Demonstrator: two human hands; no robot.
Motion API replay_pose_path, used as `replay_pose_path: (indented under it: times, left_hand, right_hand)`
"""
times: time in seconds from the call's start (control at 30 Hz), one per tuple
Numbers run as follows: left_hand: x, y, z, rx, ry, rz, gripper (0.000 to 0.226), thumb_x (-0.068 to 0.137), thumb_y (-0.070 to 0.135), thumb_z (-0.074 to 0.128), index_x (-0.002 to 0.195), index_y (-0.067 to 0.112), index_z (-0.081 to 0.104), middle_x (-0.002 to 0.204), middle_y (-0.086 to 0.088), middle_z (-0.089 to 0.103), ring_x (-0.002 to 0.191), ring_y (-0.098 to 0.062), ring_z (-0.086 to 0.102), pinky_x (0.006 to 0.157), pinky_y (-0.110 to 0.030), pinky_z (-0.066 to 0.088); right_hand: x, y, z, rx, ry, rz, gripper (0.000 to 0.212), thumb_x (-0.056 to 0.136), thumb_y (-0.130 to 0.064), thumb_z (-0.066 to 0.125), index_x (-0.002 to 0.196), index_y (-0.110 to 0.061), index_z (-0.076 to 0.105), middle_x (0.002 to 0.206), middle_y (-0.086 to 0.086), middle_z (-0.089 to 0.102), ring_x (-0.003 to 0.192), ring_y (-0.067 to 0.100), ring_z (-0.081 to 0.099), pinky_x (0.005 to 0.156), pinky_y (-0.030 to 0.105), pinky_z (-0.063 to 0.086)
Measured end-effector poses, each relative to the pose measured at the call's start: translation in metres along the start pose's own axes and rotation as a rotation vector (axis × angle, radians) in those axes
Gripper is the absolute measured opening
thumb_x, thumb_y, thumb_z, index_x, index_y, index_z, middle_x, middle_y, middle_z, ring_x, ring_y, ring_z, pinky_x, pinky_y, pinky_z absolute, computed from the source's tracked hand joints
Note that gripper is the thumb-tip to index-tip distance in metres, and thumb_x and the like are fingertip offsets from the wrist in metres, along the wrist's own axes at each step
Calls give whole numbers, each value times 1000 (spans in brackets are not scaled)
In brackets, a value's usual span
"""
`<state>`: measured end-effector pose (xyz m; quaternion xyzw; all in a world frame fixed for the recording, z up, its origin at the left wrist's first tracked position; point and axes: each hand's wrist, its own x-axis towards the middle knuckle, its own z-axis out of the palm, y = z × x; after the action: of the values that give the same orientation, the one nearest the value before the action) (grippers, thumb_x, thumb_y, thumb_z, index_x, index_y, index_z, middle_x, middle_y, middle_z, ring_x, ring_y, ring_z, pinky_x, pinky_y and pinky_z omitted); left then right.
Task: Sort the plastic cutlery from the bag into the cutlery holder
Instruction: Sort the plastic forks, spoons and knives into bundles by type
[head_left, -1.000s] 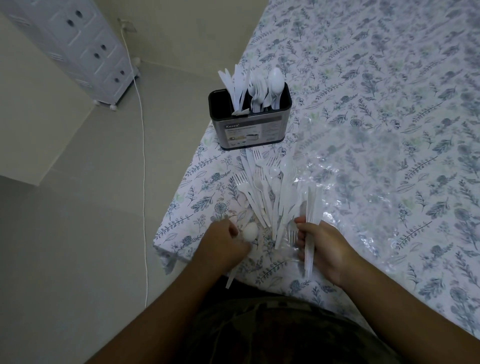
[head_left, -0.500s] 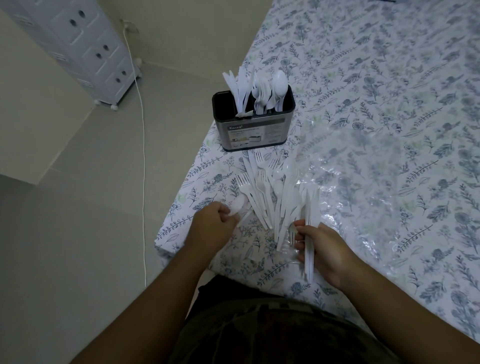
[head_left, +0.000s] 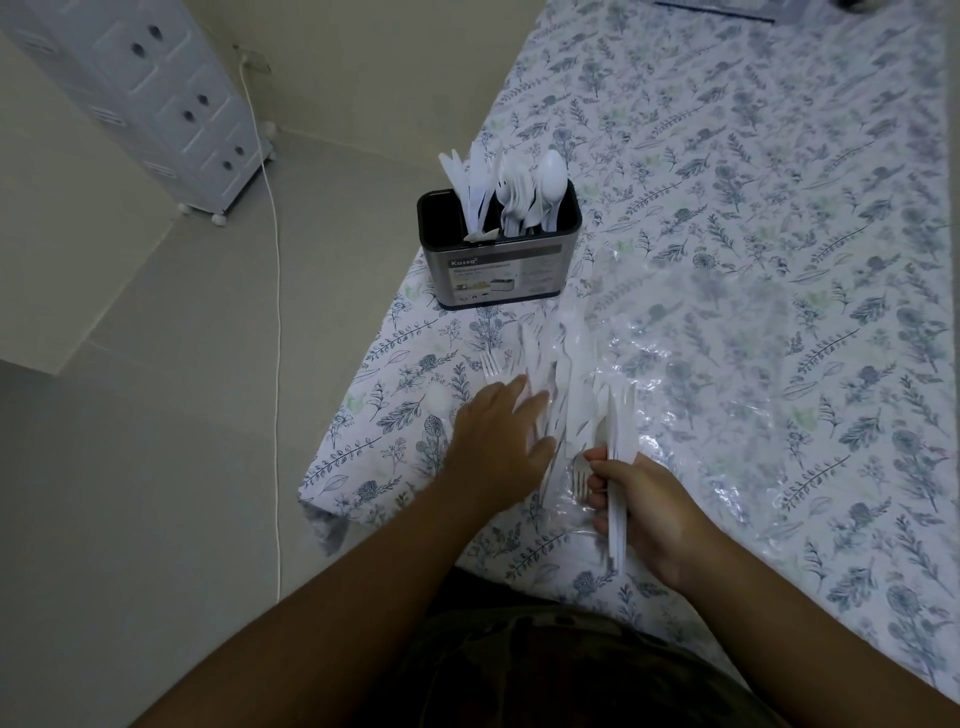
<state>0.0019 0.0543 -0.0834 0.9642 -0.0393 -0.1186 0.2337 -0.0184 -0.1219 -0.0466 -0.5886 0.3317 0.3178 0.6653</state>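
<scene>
We are sorting cutlery at the desk (head_left: 779, 208).
Left hand (head_left: 498, 441) is lying open, blurred, on the pile (head_left: 561, 374); right hand (head_left: 639, 499) is gripping several knives (head_left: 618, 467), apparently.

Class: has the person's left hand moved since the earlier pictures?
Yes. The left hand has opened and gone forward, toward the cutlery holder, and now lies spread over the loose cutlery.

Two hands are showing: the left hand (head_left: 498, 441) and the right hand (head_left: 644, 512). One cutlery holder (head_left: 501, 270) is standing on one table (head_left: 779, 182), and one clear plastic bag (head_left: 727, 374) is lying there. One white cabinet (head_left: 156, 98) and one cord (head_left: 275, 312) are appearing beyond. The loose cutlery pile (head_left: 561, 374) and the pieces standing in the holder are overlapping and blurring too much to count.
</scene>
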Motion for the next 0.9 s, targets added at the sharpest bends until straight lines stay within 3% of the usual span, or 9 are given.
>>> replay_pose_path:
  times: [0.07, 0.13, 0.2, 0.47, 0.77, 0.9]
  left_hand:
    - [1, -2, -2, -65, 137, -55, 45, 93, 39, 55, 135, 20, 55, 133, -4, 56, 125, -25, 45, 101, -42, 39]
    - [6, -5, -4, -113, 231, -165, 29, 93, 37, 57, 114, 17, 63, 110, -2, 59, 107, -20, 50, 88, -37, 49]
    - [15, -5, -8, -164, 226, -241, 23, 92, 37, 60, 101, 16, 65, 99, 0, 59, 97, -18, 54, 80, -39, 55]
    - [43, 0, -15, -39, 55, -318, 37, 85, 40, 67, 109, 13, 59, 105, -4, 58, 99, -24, 58, 83, -43, 56]
    - [43, -3, -13, 143, 48, -248, 36, 91, 43, 60, 106, 11, 63, 104, -6, 60, 97, -26, 61, 80, -41, 56]
    - [44, -6, -16, 11, 52, -258, 25, 89, 32, 61, 85, 8, 63, 83, -7, 63, 79, -25, 64, 63, -32, 49]
  right_hand:
    - [-1, -1, -1, 4, 3, -2, 17, 98, -8, 55, 110, -10, 67, 68, 4, 56, 58, 17, 52, 51, 28, 41]
    - [-1, -1, -1, 2, -1, -2, 17, 99, -8, 54, 109, -11, 67, 68, 4, 56, 58, 17, 52, 50, 28, 41]
    - [-2, -1, -1, 2, -7, -4, 15, 99, -7, 54, 107, -11, 67, 67, 4, 55, 56, 16, 51, 50, 28, 40]
    - [0, 1, -8, 22, -8, -6, 17, 98, -6, 54, 109, -9, 66, 66, 4, 54, 53, 14, 50, 47, 28, 39]
    - [4, 6, -15, 11, -13, -8, 17, 97, -9, 57, 111, -10, 66, 70, 5, 55, 53, 15, 51, 50, 29, 40]
    - [5, 5, -14, 8, -10, -11, 19, 97, -9, 56, 112, -10, 67, 70, 5, 56, 54, 14, 53, 49, 31, 41]
